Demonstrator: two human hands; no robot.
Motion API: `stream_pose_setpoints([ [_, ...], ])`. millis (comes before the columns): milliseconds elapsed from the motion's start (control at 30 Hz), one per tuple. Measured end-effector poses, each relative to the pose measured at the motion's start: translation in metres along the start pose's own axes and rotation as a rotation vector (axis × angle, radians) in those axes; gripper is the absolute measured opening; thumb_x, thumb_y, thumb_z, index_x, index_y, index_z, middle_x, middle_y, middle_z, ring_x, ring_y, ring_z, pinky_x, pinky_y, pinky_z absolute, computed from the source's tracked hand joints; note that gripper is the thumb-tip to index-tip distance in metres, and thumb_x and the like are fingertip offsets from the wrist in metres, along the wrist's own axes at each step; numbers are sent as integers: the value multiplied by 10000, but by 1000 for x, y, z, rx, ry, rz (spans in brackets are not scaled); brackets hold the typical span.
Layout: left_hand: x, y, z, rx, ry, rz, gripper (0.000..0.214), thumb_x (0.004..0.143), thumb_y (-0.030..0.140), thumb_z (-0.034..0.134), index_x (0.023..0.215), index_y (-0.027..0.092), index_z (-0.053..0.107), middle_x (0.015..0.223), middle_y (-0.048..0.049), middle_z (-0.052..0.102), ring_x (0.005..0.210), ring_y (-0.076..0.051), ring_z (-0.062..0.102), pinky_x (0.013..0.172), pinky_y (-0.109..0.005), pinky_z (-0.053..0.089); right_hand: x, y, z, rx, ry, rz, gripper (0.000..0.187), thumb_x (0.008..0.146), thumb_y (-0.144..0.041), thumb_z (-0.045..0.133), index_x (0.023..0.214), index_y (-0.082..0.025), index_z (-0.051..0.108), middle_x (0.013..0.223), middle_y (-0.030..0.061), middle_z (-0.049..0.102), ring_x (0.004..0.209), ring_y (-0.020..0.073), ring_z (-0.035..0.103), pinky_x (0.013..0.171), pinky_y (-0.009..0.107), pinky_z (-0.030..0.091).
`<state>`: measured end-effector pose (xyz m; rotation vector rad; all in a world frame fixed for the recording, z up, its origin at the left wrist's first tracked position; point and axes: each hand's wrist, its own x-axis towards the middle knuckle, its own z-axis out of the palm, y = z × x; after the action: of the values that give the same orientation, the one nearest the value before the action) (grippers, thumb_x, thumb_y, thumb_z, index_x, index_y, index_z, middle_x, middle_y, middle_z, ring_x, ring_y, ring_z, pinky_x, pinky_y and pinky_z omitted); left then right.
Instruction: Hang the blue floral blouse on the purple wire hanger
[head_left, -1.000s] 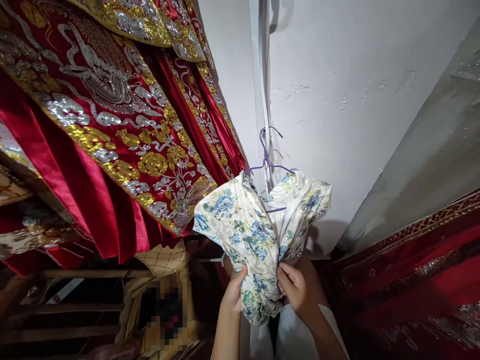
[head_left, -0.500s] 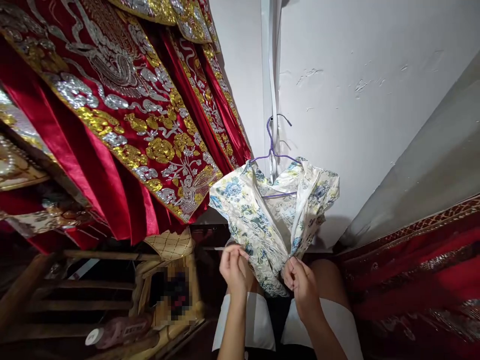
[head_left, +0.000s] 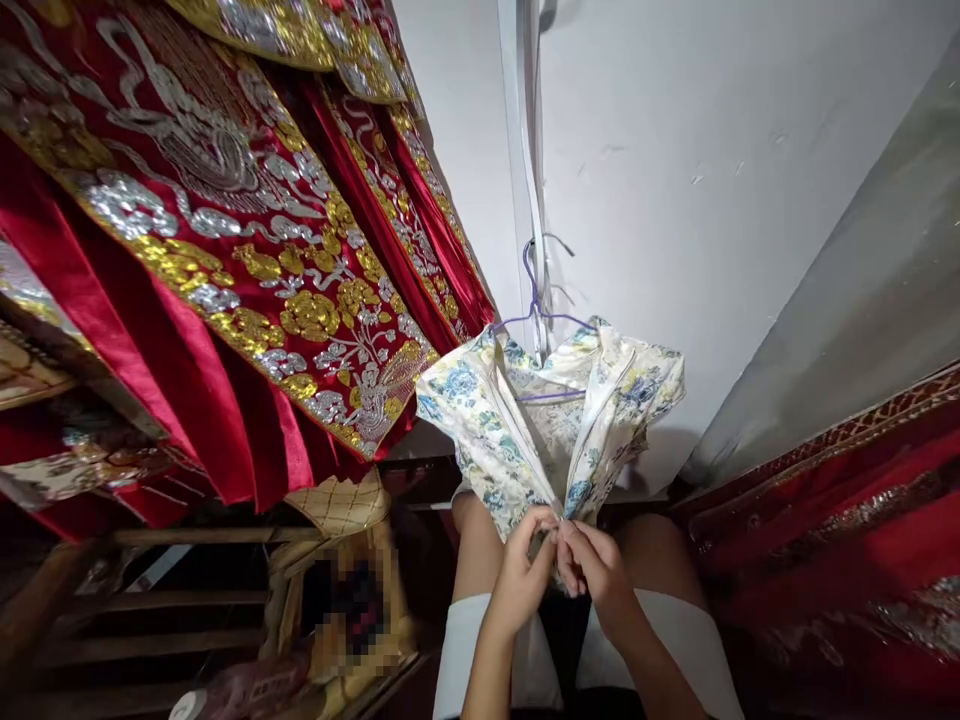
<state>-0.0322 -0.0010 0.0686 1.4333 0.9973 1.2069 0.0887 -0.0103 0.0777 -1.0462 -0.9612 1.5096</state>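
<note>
A cream garment with a blue and yellow flower print point(head_left: 517, 440) hangs on a purple wire hanger point(head_left: 534, 305) against a white wall. Its front opening runs down in a V to my hands. My left hand point(head_left: 520, 575) and my right hand point(head_left: 592, 562) are pressed close together at the bottom of that opening, both pinching the fabric edges where they meet. Whatever small part lies between the fingertips is hidden.
Red robes with gold and silver embroidery point(head_left: 247, 250) hang at the left. More red embroidered cloth point(head_left: 840, 540) lies at the right under a grey panel point(head_left: 862, 300). A wooden rack point(head_left: 187, 600) stands at lower left. My knees in white shorts point(head_left: 480, 640) are below.
My hands have come together from apart, both now pinching at the bottom of the garment's opening. The garment has spread open on the hanger.
</note>
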Motion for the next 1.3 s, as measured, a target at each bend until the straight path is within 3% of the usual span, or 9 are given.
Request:
stream_pose_setpoints([
  [133,1,9,-2,49,-19,33,223,1015,403,526,1016,194,602,900,-38,597,878,-187,575,834,-289,464,-5,-6,4,-22,-7,-8,623,761,-813,637,657,-209,528,428,-63,421,389,87,352,442,249,263],
  [300,-1,9,7,18,50,73,223,1046,409,481,1150,220,540,982,-44,569,921,-177,575,863,-290,471,-8,-8,-2,-19,-9,-34,544,825,-719,637,682,-206,525,438,-65,431,420,85,342,473,244,294],
  [467,-5,8,11,-51,57,23,263,1060,459,430,1112,227,544,952,-30,536,906,-174,541,854,-289,461,-5,-8,-7,18,47,-53,478,834,-657,644,717,-201,560,443,-69,437,427,88,344,472,238,284],
  [700,-9,7,10,-41,130,7,294,1029,510,489,1022,220,535,815,17,464,745,-147,468,710,-262,406,-1,-1,-4,53,-46,-44,420,848,-575,665,694,-202,551,459,-61,456,432,89,365,466,241,275],
  [800,-7,8,6,12,152,21,286,1013,487,533,958,207,541,817,11,491,764,-149,491,727,-266,401,-3,-1,-4,42,-48,-44,392,859,-540,675,701,-196,574,465,-59,462,436,90,372,465,242,277],
  [1100,-5,1,15,156,89,36,237,1038,396,489,920,198,543,859,-21,581,826,-168,567,760,-272,428,-2,-3,-8,148,174,-138,400,818,-554,755,692,-196,627,422,-59,461,408,88,377,453,241,325],
  [1300,-6,-14,16,222,117,62,272,1042,416,454,881,205,515,827,-16,556,791,-169,549,750,-281,424,26,-34,-7,243,200,-141,401,705,-542,842,688,-198,637,403,-83,399,373,73,327,402,238,265],
])
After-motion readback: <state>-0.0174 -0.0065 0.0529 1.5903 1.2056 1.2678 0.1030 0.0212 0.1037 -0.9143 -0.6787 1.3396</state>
